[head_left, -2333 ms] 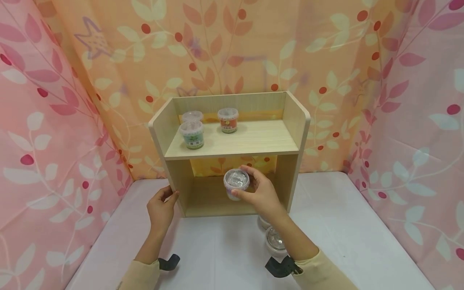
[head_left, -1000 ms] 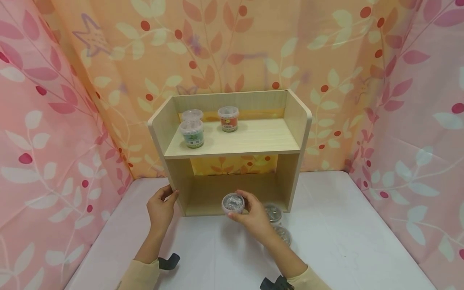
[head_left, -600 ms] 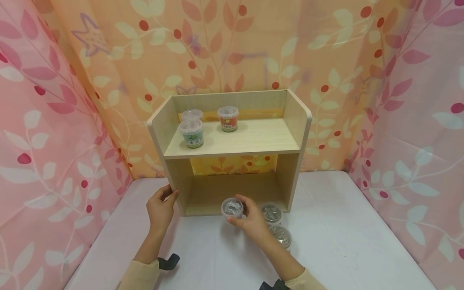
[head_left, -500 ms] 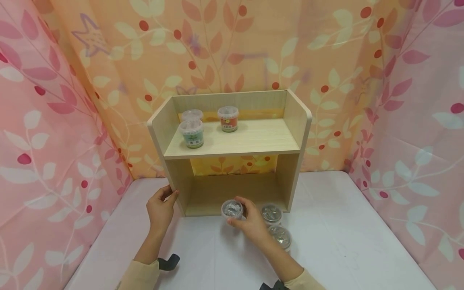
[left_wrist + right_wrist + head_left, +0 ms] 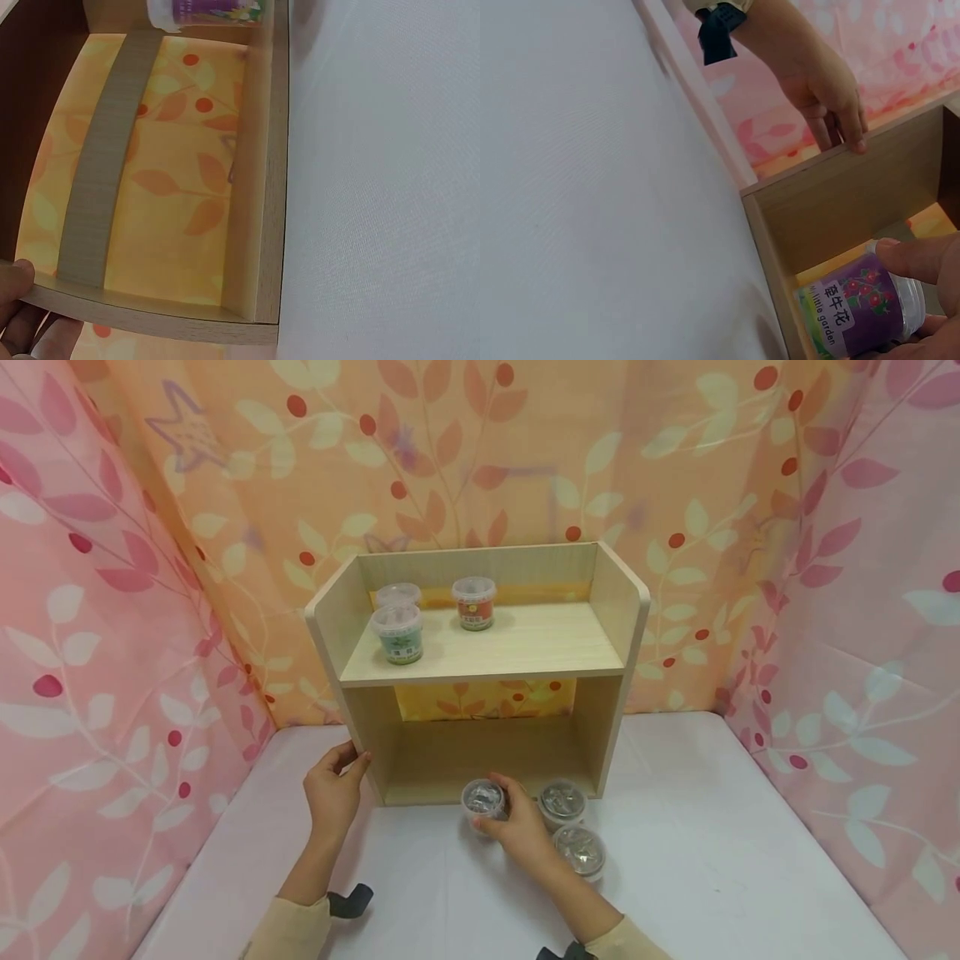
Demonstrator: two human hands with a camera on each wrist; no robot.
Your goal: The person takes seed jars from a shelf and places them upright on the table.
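Note:
In the head view my right hand (image 5: 522, 822) holds a small lidded plastic tub (image 5: 483, 799) just in front of the shelf's lower compartment. Thumb and fingers go round its rim. Its purple label, with red flowers and "My little garden", shows in the right wrist view, where the tub (image 5: 855, 307) stands before the shelf; I cannot tell whether its base touches the table. My left hand (image 5: 332, 789) pinches the front edge of the wooden shelf's (image 5: 480, 677) left side panel. The left wrist view shows its thumb (image 5: 19, 277) on one face and fingers on the other.
A green-labelled tub (image 5: 400, 643), a clear-topped tub (image 5: 399, 597) behind it and a red-labelled tub (image 5: 475, 610) stand on the upper shelf. Two more tubs, a rear one (image 5: 562, 802) and a front one (image 5: 580, 852), stand on the white table (image 5: 690, 843) beside my right forearm.
My right hand has lowered the purple-labelled tub from mid-height before the lower compartment to near the table. The two tubs on the right now show more fully. My left hand stays in place.

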